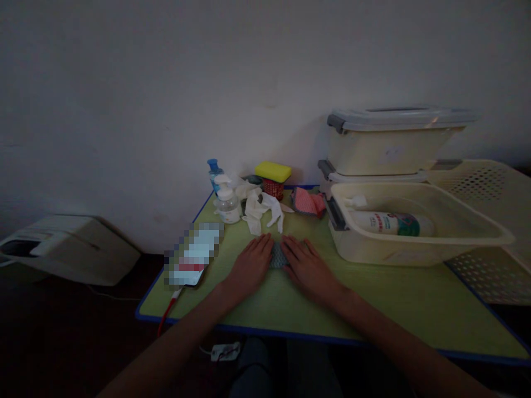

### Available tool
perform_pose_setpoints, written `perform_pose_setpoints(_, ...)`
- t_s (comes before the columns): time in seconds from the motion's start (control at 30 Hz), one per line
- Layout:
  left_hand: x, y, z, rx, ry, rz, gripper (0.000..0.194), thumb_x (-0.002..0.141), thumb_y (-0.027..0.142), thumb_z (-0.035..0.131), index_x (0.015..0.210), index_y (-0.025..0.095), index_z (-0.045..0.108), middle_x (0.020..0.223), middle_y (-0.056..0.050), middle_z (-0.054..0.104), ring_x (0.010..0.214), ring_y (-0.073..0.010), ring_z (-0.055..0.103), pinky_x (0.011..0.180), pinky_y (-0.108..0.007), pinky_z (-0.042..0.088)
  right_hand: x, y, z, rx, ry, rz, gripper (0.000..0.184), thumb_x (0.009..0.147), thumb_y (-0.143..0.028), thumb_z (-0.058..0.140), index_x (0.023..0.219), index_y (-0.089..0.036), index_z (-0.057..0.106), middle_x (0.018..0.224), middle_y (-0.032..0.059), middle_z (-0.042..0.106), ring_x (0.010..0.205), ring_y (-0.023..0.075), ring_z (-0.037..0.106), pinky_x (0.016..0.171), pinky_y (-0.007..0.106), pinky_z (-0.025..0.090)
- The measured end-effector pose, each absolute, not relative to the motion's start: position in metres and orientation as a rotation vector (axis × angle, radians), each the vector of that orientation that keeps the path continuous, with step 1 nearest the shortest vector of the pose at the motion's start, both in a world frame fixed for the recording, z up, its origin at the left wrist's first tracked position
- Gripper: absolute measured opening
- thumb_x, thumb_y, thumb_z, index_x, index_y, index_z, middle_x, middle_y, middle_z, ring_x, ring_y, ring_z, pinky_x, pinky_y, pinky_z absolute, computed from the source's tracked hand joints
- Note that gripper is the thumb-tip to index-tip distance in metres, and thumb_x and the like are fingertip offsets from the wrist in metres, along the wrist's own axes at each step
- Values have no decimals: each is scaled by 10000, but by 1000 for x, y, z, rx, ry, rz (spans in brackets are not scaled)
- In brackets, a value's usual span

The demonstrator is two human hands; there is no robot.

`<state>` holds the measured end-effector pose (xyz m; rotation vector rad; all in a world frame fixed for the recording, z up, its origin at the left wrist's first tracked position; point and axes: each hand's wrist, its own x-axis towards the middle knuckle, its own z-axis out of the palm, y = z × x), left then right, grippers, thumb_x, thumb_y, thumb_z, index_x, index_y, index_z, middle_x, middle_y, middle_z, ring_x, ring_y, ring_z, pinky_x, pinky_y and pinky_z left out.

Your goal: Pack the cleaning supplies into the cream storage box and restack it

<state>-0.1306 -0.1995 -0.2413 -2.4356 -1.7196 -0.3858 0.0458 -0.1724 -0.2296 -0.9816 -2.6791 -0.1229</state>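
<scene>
Left hand (251, 260) and right hand (307, 265) flat on 1 gray cloth (278, 256).
Both lie palm-down, fingers extended, at opposite sides of the cloth, on the green table (282, 309). Beyond the fingertips: white gloves (254, 211); left, a phone (199, 250); right, 1 cream bin (385, 255) containing a bottle (380, 222).

Narrow gap between right hand (304, 263) and tub (385, 252), gloves (254, 209) an obstacle ahead
</scene>
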Motion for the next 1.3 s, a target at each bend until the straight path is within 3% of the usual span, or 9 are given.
perform_pose_setpoints(0.17, -142, -197, -246, -2614, -1758, -354, 473, 921, 284, 272, 1334, 57, 315, 1402, -156, 343, 1312, -201, 298, 1071, -380, 286, 47, -170, -234, -1017, -2796, 63, 595, 838, -394, 471, 1329, -73, 369, 1382, 181, 366, 1283, 278, 331, 1037, 489, 290)
perform_pose_setpoints(0.37, -147, -199, -242, -2686, -1770, -337, 580, 899, 433, 294, 1356, 77, 277, 1428, -147, 293, 1335, -211, 242, 1088, -394, 242, 52, -168, -236, -1022, -2767, 192, 615, 840, -416, 447, 1341, -73, 347, 1397, 176, 338, 1299, 268, 303, 1048, 491, 269)
perform_pose_setpoints(0.47, -147, -200, -242, -2687, -1780, -337, 662, 852, 485, 385, 1355, 69, 277, 1431, -156, 280, 1336, -227, 238, 1090, -394, 237, 51, -168, -235, -1038, -2722, 237, 544, 838, -323, 422, 1330, -97, 368, 1383, 158, 372, 1287, 253, 329, 1049, 503, 255)
perform_pose_setpoints(0.63, -145, -200, -242, -2659, -1797, -424, 740, 783, 463, 507, 1355, 57, 272, 1422, -169, 295, 1324, -235, 268, 1092, -399, 236, 46, -168, -231, -1112, -2613, 284, 541, 720, -141, 432, 1260, -109, 457, 1321, 143, 463, 1228, 233, 418, 1071, 496, 213)
perform_pose_setpoints(0.77, -145, -201, -243, -2677, -1797, -535, 683, 776, 387, 533, 1338, 68, 313, 1405, -165, 335, 1304, -247, 309, 1079, -430, 262, 46, -165, -234, -1094, -2517, 344, 553, 646, -77, 439, 1196, -84, 500, 1255, 163, 522, 1176, 243, 471, 1060, 473, 259)
perform_pose_setpoints(0.93, -150, -203, -242, -2679, -1871, -919, 413, 749, 183, 535, 1159, 132, 531, 1333, -137, 443, 1186, -234, 464, 1011, -392, 368, 53, -161, -233, -1057, -2170, 723, 380, 653, -82, 449, 1005, -164, 567, 1072, 94, 628, 996, 209, 584, 907, 392, 432)
perform_pose_setpoints(1.03, -153, -201, -238, -2647, -1944, -1318, 223, 756, 218, 549, 956, 144, 617, 1131, -112, 592, 1042, -216, 556, 940, -366, 423, 56, -157, -231, -1019, -1986, 910, 190, 715, -187, 501, 890, -180, 573, 862, 44, 642, 802, 182, 604, 733, 326, 481)
perform_pose_setpoints(1.17, -154, -197, -236, -2439, -2345, -1735, 268, 729, 363, 568, 825, 116, 607, 783, -57, 650, 751, -193, 603, 699, -328, 505, 55, -151, -233, -1037, -1841, 1058, 193, 734, -349, 546, 823, -180, 531, 637, -20, 512, 583, 137, 511, 523, 257, 419)
perform_pose_setpoints(1.3, -151, -195, -235, -2344, -2467, -2082, 301, 691, 414, 584, 771, 124, 576, 683, -17, 624, 610, -155, 583, 555, -271, 495, 54, -152, -232, -992, -1719, 1289, 264, 759, -446, 514, 819, -197, 454, 656, -31, 478, 574, 132, 528, 487, 259, 443)
